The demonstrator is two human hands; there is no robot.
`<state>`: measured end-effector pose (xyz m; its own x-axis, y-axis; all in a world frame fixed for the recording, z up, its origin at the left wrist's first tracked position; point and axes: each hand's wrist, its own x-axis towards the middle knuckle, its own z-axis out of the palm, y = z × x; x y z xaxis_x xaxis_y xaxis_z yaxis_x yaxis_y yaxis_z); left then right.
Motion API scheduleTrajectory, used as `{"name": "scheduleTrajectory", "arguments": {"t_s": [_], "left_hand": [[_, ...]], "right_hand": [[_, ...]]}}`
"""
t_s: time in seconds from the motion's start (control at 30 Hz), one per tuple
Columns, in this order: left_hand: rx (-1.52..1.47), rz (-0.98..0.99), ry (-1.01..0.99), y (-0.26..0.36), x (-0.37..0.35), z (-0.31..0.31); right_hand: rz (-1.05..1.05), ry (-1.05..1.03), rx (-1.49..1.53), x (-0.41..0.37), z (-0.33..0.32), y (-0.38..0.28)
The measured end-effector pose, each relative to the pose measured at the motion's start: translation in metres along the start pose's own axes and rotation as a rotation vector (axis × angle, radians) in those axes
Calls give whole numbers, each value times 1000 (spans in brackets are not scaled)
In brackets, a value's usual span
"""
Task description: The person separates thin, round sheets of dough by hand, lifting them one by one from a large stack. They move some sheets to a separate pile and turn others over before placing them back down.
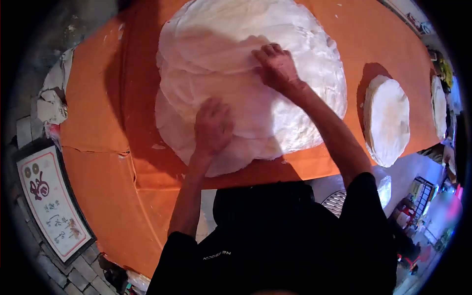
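A wide, soft pile of white wadding [309,93] lies before me in thin, uneven layers with ragged edges. Over its upper middle, my right hand [278,66] is closed, fingers curled in against the top layer. My left hand [214,125] is lower and to the left, above the same wadding near its front left part. Motion smears its fingers, so I cannot tell how they are set. A fold line in the layers runs across between the two hands.
Orange cloth [98,98] covers the table under the wadding. To the right stands a smaller oval stack of white wadding [388,120], with another white stack [438,108] beyond it. A framed sign [54,201] leans at the lower left, by the paved floor.
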<state>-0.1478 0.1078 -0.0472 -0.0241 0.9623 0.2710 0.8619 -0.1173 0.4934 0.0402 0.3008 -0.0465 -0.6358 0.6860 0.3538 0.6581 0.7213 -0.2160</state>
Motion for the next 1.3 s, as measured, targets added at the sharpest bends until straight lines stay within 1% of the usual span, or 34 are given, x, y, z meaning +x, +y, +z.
{"name": "scheduleTrajectory", "arguments": {"t_s": [0.03, 0.07, 0.1, 0.13, 0.17, 0.23, 0.27, 0.33, 0.37, 0.4, 0.43, 0.5, 0.57, 0.63, 0.67, 0.73, 0.77, 0.8, 0.83, 0.87, 0.9, 0.93, 0.97, 1.0, 1.03, 1.07, 1.1, 1.13, 1.17, 1.2, 1.23, 1.27, 1.3], "left_hand": [[-105, -33, -16, -6, 2, -5], [-111, -42, -9, -12, 5, -6], [-213, -110, 13, -15, 8, -7], [-315, -177, 33, -17, 11, -8], [-323, -184, 36, -18, 13, -9], [-364, -181, 54, -14, 21, -14], [-364, -185, 54, -16, 23, -10], [-554, -384, 136, -22, 34, -1], [-549, -388, 137, -25, 40, 1], [-825, -616, 180, -24, 49, -3], [-1097, -844, 225, -23, 56, -9], [-1046, -860, 243, -19, 61, -19], [-1003, -872, 252, -17, 59, -21], [-1096, -893, 263, -10, 46, -24], [-1094, -893, 264, -6, 40, -26], [-1273, -955, 190, 2, 29, -30], [-1280, -962, 185, 4, 23, -29], [-1527, -930, 156, 4, 17, -28], [-1775, -882, 124, 5, 14, -26], [-1785, -881, 117, 11, 13, -28], [-1999, -797, 116, 18, 14, -34], [-2207, -704, 114, 23, 13, -36], [-2213, -712, 107, 24, 6, -33], [-1845, -646, 306, 23, -4, -28], [-1466, -567, 471, 23, -11, -24], [-1929, -896, 520, 46, 8, -43], [-1925, -911, 507, 41, 1, -37], [-2033, -887, 407, 30, -7, -29], [-2139, -859, 306, 23, -14, -23], [-2136, -868, 297, 23, -17, -22], [-1990, -1017, 214, 24, -18, -21], [-1836, -1151, 128, 24, -19, -20], [-1835, -1153, 112, 19, -29, -12]], "right_hand": [[-11, -8, -3, 8, 0, 0], [-55, -93, -140, 16, 1, 2], [-97, -178, -279, 21, 2, 6], [-179, -104, -254, 25, 1, 12], [-185, -112, -257, 30, 3, 15], [-192, -62, -146, 45, -4, 16], [-258, -74, -93, 47, -5, 16], [-301, -51, -72, 53, 10, 1], [-333, -29, -53, 55, 21, -11], [-320, 23, -4, 57, 35, -23], [-321, 25, 7, 62, 41, -38], [-129, -95, -14, 67, 51, -62], [-148, -74, -37, 71, 66, -57], [-361, 37, -267, 75, 68, -48], [-361, 38, -265, 80, 65, -38], [-190, -107, -10, 104, 15, -21], [-269, 69, 14, 105, -15, -14], [-304, 99, -68, 99, -52, -14], [-355, 78, -89, 82, -82, -16], [-404, 55, -109, 59, -108, -19], [-435, -45, -118, 28, -118, -22], [-458, -65, -93, -6, -122, -27], [-411, -179, -46, -40, -123, -31], [-349, -334, 21, -69, -123, -32], [-303, -417, 57, -96, -117, -30], [-282, -495, 70, -116, -111, -25], [-257, -571, 83, -131, -107, -22], [-245, -573, 87, -141, -105, -20], [-143, -545, 194, -150, -104, -19], [-41, -516, 302, -152, -106, -23], [-34, -514, 304, -153, -110, -30], [94, -392, 422, -150, -113, -42], [228, -267, 535, -145, -115, -57]]}}
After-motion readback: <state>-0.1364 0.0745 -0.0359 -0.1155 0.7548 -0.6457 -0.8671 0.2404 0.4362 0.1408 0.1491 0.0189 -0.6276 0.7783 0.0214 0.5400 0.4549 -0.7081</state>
